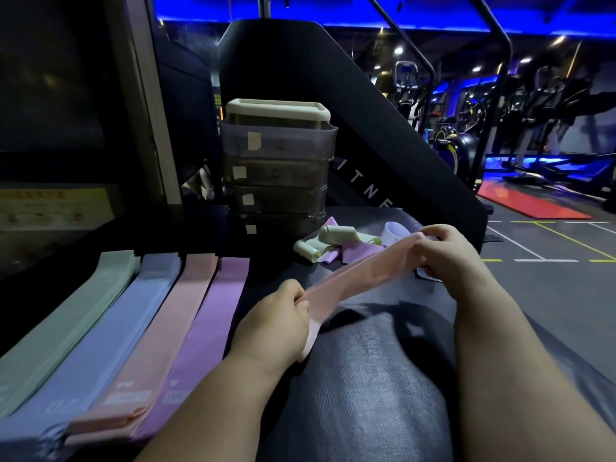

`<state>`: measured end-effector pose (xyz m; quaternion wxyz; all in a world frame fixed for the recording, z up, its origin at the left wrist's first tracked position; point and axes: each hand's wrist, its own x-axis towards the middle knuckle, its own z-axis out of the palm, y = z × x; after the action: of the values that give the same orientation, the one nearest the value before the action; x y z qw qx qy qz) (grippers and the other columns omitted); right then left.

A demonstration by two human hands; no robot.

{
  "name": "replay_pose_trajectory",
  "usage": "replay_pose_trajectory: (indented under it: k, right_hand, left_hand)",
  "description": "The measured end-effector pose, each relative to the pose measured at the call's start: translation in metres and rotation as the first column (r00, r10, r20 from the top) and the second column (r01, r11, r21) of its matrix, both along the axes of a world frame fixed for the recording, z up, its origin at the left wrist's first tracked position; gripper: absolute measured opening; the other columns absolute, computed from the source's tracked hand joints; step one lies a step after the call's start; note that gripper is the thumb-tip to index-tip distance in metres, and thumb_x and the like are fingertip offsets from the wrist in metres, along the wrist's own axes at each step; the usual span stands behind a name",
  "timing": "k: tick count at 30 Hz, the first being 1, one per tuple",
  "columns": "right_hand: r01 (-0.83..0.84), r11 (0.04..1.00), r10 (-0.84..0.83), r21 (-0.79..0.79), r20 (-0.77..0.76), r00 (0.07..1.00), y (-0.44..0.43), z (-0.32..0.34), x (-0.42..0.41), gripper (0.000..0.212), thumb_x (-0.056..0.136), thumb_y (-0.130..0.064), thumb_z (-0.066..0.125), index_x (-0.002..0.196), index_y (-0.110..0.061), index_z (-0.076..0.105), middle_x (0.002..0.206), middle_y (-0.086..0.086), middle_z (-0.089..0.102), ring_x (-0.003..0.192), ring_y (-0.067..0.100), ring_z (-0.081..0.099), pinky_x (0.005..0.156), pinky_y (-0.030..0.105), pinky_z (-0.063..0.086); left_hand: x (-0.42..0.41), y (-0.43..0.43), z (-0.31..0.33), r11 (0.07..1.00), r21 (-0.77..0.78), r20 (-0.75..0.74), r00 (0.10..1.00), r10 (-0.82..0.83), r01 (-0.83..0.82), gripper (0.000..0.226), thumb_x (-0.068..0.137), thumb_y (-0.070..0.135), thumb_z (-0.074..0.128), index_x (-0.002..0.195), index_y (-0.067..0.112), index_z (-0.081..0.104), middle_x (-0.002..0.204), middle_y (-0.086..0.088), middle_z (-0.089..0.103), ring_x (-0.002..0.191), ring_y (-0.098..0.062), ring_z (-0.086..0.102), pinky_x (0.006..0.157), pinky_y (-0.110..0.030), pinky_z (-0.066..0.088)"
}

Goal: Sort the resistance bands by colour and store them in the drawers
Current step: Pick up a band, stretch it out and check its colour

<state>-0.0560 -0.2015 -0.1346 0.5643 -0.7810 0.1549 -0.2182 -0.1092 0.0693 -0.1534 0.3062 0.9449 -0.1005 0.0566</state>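
Black padded bench (366, 378), four flat band stacks (160, 328) side by side, drawer unit (276, 168) behind, loose bands (333, 243) beside it

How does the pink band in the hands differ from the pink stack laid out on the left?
The pink band is pulled taut in the air between the left hand and right hand; the pink stack lies flat. The band is a single piece; the stack shows several layers at its near end. The stack shows a white printed label; none shows on the held band. Both are pale pink.
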Motion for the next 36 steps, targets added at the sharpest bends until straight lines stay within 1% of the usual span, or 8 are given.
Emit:
replay_pose_trajectory:
  k: [3,7,11,16,19,27,32,36]
  right_hand:
    - [0.151,0.986,-0.154,0.069,0.052,0.987,-0.005,-0.001,0.002,0.045,0.073,-0.011,0.063,0.115,-0.026,0.056,0.109,0.003,0.061,0.079,0.026,0.064,0.062,0.034,0.055]
    - [0.212,0.974,-0.218,0.075,0.073,0.973,-0.008,-0.006,0.003,0.04,0.078,-0.004,0.057,0.112,-0.024,0.055,0.107,0.009,0.062,0.065,0.019,0.06,0.053,0.024,0.044]
    - [0.177,0.983,-0.173,0.05,-0.078,0.982,-0.005,-0.015,0.004,0.041,0.068,-0.02,0.066,0.109,-0.022,0.06,0.105,0.015,0.066,0.074,0.024,0.062,0.071,0.038,0.057]
    - [0.025,0.935,-0.146,-0.355,-0.319,0.936,0.007,-0.015,-0.001,0.031,0.075,-0.028,0.063,0.105,-0.036,0.067,0.119,0.009,0.063,0.116,0.028,0.057,0.088,0.026,0.041]
    - [-0.071,0.796,-0.249,-0.601,-0.432,0.867,0.011,-0.006,-0.006,0.031,0.068,-0.041,0.065,0.099,-0.041,0.065,0.1,0.005,0.06,0.11,0.03,0.051,0.091,0.035,0.041]
    - [-0.27,0.83,-0.115,-0.487,-0.625,0.772,0.018,-0.014,-0.003,0.035,0.059,-0.042,0.081,0.082,-0.018,0.071,0.08,-0.001,0.07,0.083,0.022,0.068,0.087,0.033,0.053]
    - [-0.22,0.879,-0.098,-0.424,-0.611,0.786,0.023,-0.013,-0.006,0.044,0.056,-0.026,0.077,0.097,-0.012,0.069,0.089,0.006,0.069,0.086,0.024,0.066,0.084,0.031,0.052]
    - [-0.272,0.848,-0.06,-0.454,-0.593,0.803,0.023,-0.009,-0.003,0.049,0.05,-0.028,0.079,0.096,-0.013,0.07,0.089,0.002,0.067,0.081,0.022,0.064,0.074,0.029,0.052]
  left_hand:
    - [0.0,-0.002,0.001,0.991,-0.131,-0.067,0.997,-0.039,0.03,0.009,0.096,0.037,0.048,0.099,0.029,0.047,0.082,0.005,0.059,0.08,-0.021,0.06,0.068,-0.033,0.046]
    - [0.001,-0.002,0.0,0.989,-0.141,-0.163,0.985,-0.062,0.039,0.027,0.088,0.043,0.058,0.11,0.035,0.045,0.093,0.005,0.063,0.082,-0.015,0.063,0.066,-0.029,0.047]
    - [0.001,-0.003,-0.004,0.995,-0.091,-0.18,0.983,-0.044,0.028,0.016,0.085,0.042,0.063,0.092,0.029,0.058,0.085,0.007,0.063,0.081,-0.013,0.062,0.069,-0.029,0.048]
    - [0.001,-0.002,-0.005,1.0,0.0,-0.159,0.987,-0.004,0.004,0.015,0.083,0.043,0.061,0.089,0.03,0.057,0.088,0.01,0.062,0.083,-0.012,0.062,0.068,-0.026,0.047]
    - [0.001,-0.002,-0.005,0.999,0.036,-0.166,0.986,-0.017,0.023,0.02,0.084,0.044,0.061,0.098,0.032,0.057,0.095,0.012,0.06,0.09,-0.012,0.061,0.075,-0.027,0.049]
    - [0.0,-0.005,-0.002,0.995,0.061,-0.184,0.981,-0.063,0.076,0.015,0.081,0.041,0.065,0.086,0.027,0.06,0.085,0.012,0.059,0.082,-0.012,0.061,0.067,-0.026,0.046]
    - [0.001,-0.006,-0.002,0.976,-0.206,-0.182,0.977,-0.113,0.075,0.017,0.081,0.033,0.066,0.076,0.02,0.057,0.073,0.005,0.061,0.064,-0.015,0.056,0.056,-0.025,0.045]
    - [0.005,-0.008,-0.004,0.944,-0.325,-0.215,0.968,-0.132,0.056,0.014,0.077,0.024,0.068,0.085,0.023,0.057,0.085,0.001,0.066,0.075,-0.021,0.063,0.064,-0.031,0.052]
